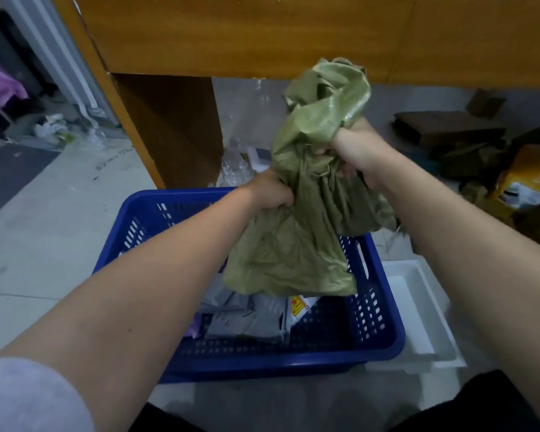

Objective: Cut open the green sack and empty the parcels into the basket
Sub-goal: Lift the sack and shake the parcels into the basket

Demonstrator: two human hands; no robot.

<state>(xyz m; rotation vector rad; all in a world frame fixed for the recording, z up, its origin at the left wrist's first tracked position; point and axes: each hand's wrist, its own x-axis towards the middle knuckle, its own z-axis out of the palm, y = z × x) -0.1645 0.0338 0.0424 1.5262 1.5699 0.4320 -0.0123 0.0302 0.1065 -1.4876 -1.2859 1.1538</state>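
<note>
Seen from above, a person's left hand [270, 190] and right hand [357, 151] each clench a bunched fistful of the limp green sack [306, 213], holding it mouth-down over the blue basket [384, 316] so parcels [250, 319] land inside.

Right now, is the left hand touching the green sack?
Touching. The head view shows the left hand closed around a bunch of the green sack, fabric gathered in its fingers, above the blue basket.
</note>
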